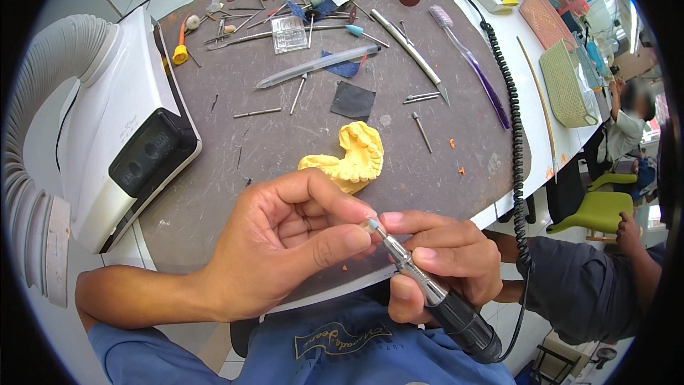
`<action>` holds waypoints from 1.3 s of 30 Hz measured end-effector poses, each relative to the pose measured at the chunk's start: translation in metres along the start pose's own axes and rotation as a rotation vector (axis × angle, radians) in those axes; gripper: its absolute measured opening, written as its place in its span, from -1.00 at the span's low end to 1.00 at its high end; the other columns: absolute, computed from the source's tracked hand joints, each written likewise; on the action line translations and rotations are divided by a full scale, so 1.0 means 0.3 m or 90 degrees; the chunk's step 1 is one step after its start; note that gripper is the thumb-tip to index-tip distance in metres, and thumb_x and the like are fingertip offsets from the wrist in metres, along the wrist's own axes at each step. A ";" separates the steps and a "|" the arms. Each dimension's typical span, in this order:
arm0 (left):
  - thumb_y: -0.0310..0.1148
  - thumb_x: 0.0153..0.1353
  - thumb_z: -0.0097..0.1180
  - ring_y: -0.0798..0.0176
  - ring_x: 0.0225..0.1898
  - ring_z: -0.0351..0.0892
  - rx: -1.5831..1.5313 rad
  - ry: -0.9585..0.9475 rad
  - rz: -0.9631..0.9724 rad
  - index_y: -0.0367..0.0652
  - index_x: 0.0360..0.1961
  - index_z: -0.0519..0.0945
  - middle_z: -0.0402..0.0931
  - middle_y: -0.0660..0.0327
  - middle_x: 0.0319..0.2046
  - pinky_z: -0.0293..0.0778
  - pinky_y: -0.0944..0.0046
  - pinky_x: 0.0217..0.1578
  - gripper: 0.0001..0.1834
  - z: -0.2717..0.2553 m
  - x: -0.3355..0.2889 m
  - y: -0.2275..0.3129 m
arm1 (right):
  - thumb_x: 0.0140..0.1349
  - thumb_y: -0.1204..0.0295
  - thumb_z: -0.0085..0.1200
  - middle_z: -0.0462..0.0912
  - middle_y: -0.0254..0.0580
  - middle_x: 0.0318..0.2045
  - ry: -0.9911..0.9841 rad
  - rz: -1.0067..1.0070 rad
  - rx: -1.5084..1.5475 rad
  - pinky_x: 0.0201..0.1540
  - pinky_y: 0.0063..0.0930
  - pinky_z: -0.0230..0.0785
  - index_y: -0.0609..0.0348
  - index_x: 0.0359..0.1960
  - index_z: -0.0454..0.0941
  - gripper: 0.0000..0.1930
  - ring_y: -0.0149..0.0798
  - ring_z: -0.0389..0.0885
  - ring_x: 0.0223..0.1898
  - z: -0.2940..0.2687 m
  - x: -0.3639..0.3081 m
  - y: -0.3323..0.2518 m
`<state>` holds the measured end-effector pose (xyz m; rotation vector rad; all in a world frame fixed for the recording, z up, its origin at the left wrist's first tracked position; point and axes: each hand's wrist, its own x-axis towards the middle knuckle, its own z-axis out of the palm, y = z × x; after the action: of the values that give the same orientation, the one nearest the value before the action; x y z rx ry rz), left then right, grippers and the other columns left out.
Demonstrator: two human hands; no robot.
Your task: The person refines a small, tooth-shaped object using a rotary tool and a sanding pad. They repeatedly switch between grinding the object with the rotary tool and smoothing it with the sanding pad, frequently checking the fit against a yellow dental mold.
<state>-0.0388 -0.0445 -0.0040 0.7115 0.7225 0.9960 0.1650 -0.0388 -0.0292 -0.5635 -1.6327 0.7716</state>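
My right hand [459,253] is closed around a rotary handpiece [467,324], a metal-nosed tool with a black rear end and a coiled cord. Its tip points up and left and carries a small light-blue grinding bit [373,224]. Between the thumb and forefinger of my left hand [278,235] is a tiny pale piece, mostly covered by the fingertips; its exact kind does not show. The bit meets or nearly meets it. Just beyond my left hand, a yellow plaster dental model [360,153] with a curved row of teeth lies on the grey-brown mat [214,224].
A white dust extractor [142,139] with a ribbed hose [32,128] stands at left. Across the far mat lie several burs, a pen [313,68], a craft knife [410,53] and a purple toothbrush [474,71]. Baskets [566,85] line the right; a person [630,121] sits beyond.
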 end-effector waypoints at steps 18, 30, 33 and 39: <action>-0.57 0.38 0.27 0.27 -0.04 0.70 0.001 -0.006 -0.008 -0.23 -0.06 0.52 0.65 0.03 -0.07 0.68 0.26 0.01 -0.81 -0.008 0.000 -0.001 | 0.09 0.59 0.52 0.75 0.05 -0.31 0.019 0.018 0.023 -0.08 -0.12 0.78 0.27 -0.08 0.54 -0.58 0.19 0.82 -0.07 0.006 -0.014 -0.004; -0.56 0.39 0.27 0.26 -0.04 0.69 0.008 -0.005 -0.010 -0.22 -0.07 0.53 0.65 0.02 -0.09 0.66 0.26 0.00 -0.82 -0.004 -0.001 0.004 | 0.11 0.58 0.51 0.75 0.02 -0.34 0.019 0.031 0.008 -0.10 -0.14 0.79 0.24 -0.09 0.53 -0.60 0.19 0.82 -0.07 0.008 -0.010 -0.015; -0.56 0.39 0.27 0.26 -0.04 0.68 0.009 0.000 -0.012 -0.22 -0.07 0.53 0.65 0.02 -0.09 0.65 0.26 -0.01 -0.82 -0.006 -0.004 0.003 | 0.13 0.56 0.49 0.74 0.01 -0.34 0.021 0.024 0.002 -0.12 -0.14 0.79 0.25 -0.09 0.53 -0.61 0.18 0.83 -0.07 0.015 -0.012 -0.011; -0.55 0.39 0.27 0.26 -0.11 0.67 0.028 0.000 0.014 -0.23 -0.06 0.53 0.63 0.07 -0.13 0.63 0.20 -0.05 -0.82 -0.002 -0.004 -0.002 | 0.18 0.56 0.41 0.71 0.04 -0.35 0.080 0.032 0.063 -0.16 -0.21 0.77 0.29 -0.11 0.52 -0.68 0.17 0.83 -0.09 0.004 -0.024 -0.012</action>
<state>-0.0395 -0.0455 -0.0045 0.7588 0.7403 1.0032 0.1654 -0.0466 -0.0315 -0.5726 -1.4614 0.8332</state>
